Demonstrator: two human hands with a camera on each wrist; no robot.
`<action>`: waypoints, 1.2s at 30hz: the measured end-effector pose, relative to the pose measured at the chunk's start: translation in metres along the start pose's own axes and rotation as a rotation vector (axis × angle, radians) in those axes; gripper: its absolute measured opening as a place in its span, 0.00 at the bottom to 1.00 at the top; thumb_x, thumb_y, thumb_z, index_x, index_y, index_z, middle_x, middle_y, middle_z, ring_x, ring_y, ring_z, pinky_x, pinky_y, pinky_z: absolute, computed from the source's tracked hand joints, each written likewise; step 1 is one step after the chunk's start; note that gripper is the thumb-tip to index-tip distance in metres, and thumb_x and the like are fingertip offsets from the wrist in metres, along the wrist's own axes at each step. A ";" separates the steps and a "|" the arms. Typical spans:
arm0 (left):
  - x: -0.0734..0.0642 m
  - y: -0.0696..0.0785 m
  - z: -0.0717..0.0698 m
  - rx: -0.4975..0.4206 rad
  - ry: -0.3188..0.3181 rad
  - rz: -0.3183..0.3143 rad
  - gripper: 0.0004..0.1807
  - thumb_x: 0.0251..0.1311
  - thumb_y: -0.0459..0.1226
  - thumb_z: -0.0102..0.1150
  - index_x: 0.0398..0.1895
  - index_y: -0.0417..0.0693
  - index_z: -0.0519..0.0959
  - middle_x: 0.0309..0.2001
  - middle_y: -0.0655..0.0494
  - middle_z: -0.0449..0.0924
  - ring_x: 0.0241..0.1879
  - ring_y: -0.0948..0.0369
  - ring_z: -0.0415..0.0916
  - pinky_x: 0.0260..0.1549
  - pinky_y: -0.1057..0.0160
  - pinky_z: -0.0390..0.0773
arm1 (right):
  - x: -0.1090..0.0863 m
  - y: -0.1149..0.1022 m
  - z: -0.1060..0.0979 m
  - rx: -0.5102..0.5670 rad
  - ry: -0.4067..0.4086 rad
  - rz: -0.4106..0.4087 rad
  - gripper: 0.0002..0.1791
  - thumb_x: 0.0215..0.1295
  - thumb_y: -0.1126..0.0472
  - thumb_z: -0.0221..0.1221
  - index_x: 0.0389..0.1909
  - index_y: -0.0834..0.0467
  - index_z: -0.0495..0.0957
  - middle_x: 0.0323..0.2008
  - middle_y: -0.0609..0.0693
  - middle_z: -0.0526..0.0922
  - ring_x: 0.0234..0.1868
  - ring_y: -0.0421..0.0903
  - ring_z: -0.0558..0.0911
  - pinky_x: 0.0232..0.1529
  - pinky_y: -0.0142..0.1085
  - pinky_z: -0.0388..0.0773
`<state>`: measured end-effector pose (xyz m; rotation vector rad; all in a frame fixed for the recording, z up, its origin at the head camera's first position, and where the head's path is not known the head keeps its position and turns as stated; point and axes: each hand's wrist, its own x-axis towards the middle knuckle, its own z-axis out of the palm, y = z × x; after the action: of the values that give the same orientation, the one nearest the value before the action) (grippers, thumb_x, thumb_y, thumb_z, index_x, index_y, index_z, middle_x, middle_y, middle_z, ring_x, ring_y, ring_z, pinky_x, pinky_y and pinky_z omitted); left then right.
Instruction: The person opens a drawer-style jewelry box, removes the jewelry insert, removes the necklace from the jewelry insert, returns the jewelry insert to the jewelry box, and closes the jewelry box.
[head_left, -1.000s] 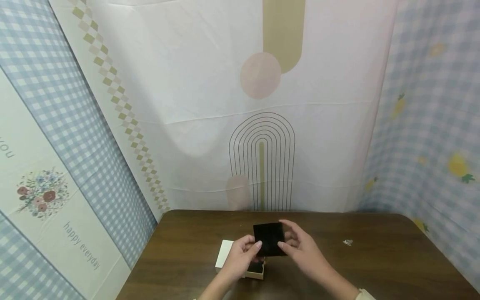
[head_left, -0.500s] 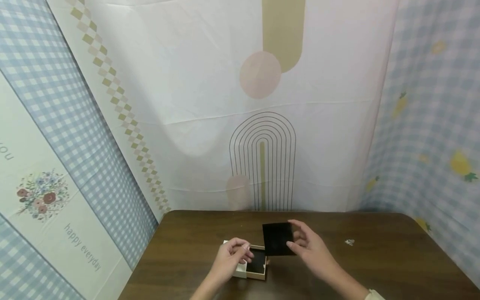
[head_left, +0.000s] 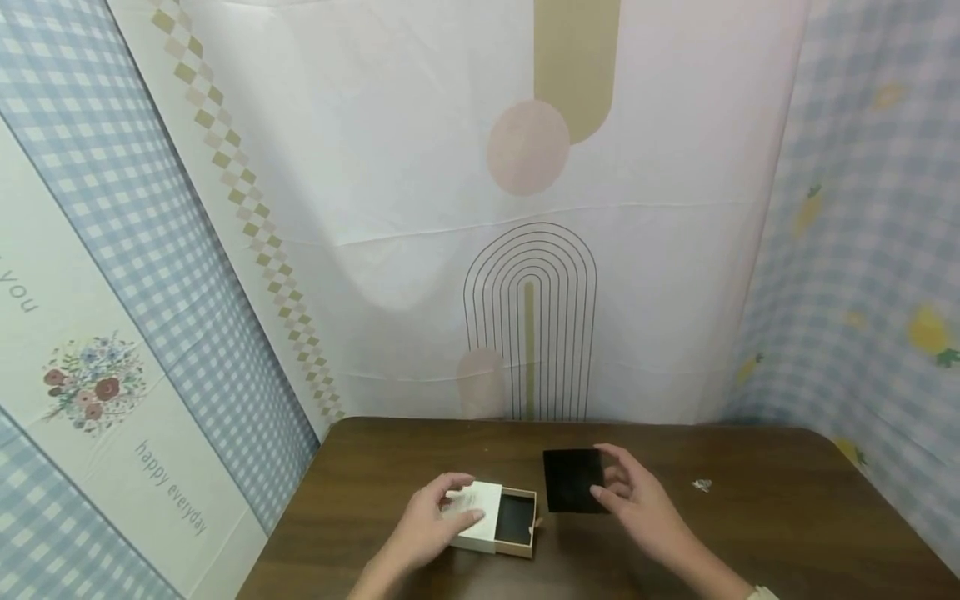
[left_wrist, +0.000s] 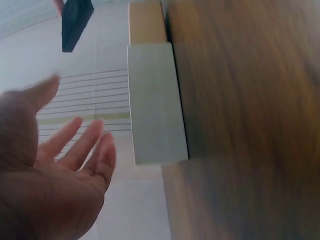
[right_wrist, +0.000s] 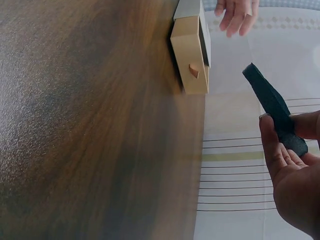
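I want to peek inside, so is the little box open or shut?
Partly open: the tan drawer sticks out of the white cover, and its black inside shows.

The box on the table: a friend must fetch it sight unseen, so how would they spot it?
Find the brown table, then the left hand hovering by the box. It has a white sleeve with a tan drawer partly out. Unlike the black square in the right hand, it rests on the table and is pale outside.
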<state>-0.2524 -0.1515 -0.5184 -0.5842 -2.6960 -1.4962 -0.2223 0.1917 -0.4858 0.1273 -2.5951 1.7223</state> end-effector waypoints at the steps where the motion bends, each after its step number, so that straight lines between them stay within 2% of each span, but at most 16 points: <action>1: 0.000 -0.001 -0.001 0.068 -0.030 0.019 0.32 0.64 0.50 0.75 0.67 0.46 0.79 0.66 0.46 0.83 0.66 0.43 0.79 0.65 0.43 0.79 | 0.000 0.001 0.000 -0.004 -0.001 -0.002 0.37 0.72 0.63 0.67 0.78 0.50 0.64 0.52 0.57 0.85 0.44 0.40 0.87 0.43 0.33 0.84; 3: 0.000 -0.002 -0.001 0.175 -0.093 0.064 0.39 0.60 0.52 0.78 0.71 0.47 0.77 0.73 0.45 0.78 0.73 0.37 0.72 0.71 0.30 0.69 | 0.001 0.003 0.000 -0.007 -0.002 -0.001 0.37 0.72 0.63 0.66 0.78 0.50 0.64 0.52 0.57 0.85 0.43 0.40 0.87 0.43 0.33 0.84; 5: 0.002 -0.003 0.000 0.231 -0.151 0.107 0.43 0.56 0.52 0.80 0.74 0.47 0.75 0.77 0.44 0.73 0.78 0.34 0.65 0.72 0.22 0.60 | 0.002 0.004 0.000 -0.007 -0.002 -0.002 0.37 0.72 0.63 0.66 0.78 0.51 0.64 0.52 0.57 0.85 0.43 0.40 0.87 0.43 0.33 0.84; 7: 0.005 -0.004 0.001 0.274 -0.199 0.143 0.46 0.54 0.51 0.81 0.75 0.47 0.74 0.79 0.42 0.69 0.80 0.32 0.59 0.72 0.19 0.55 | 0.002 0.005 0.000 -0.009 -0.003 -0.007 0.37 0.72 0.64 0.66 0.78 0.51 0.63 0.52 0.57 0.85 0.44 0.40 0.86 0.43 0.33 0.84; 11: 0.012 -0.006 0.004 0.343 -0.255 0.173 0.47 0.53 0.50 0.81 0.77 0.49 0.72 0.80 0.41 0.67 0.82 0.31 0.56 0.73 0.20 0.54 | 0.003 0.008 0.001 -0.011 -0.009 -0.010 0.37 0.72 0.63 0.66 0.78 0.51 0.64 0.53 0.57 0.85 0.44 0.41 0.87 0.44 0.32 0.84; 22: 0.015 -0.016 0.012 0.300 -0.257 0.119 0.46 0.55 0.52 0.80 0.76 0.47 0.73 0.78 0.45 0.69 0.81 0.32 0.55 0.68 0.15 0.55 | 0.005 0.020 0.009 0.012 -0.009 0.025 0.37 0.70 0.65 0.67 0.77 0.52 0.65 0.51 0.57 0.85 0.43 0.43 0.87 0.42 0.35 0.85; 28: 0.012 -0.011 0.013 0.301 -0.283 0.086 0.47 0.59 0.53 0.77 0.79 0.47 0.69 0.80 0.43 0.65 0.81 0.33 0.52 0.65 0.12 0.54 | 0.005 0.021 0.020 0.024 -0.037 0.012 0.37 0.70 0.63 0.68 0.77 0.54 0.66 0.50 0.57 0.86 0.43 0.44 0.87 0.42 0.38 0.86; 36: 0.010 -0.005 0.020 0.355 -0.284 0.056 0.47 0.61 0.53 0.76 0.81 0.50 0.67 0.80 0.45 0.62 0.80 0.37 0.53 0.65 0.19 0.61 | 0.009 0.024 0.043 0.005 -0.061 0.009 0.35 0.69 0.61 0.69 0.75 0.55 0.68 0.50 0.57 0.85 0.41 0.45 0.87 0.35 0.34 0.83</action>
<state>-0.2597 -0.1347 -0.5321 -0.8963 -3.0193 -0.9454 -0.2323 0.1611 -0.5241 0.1716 -2.6383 1.7547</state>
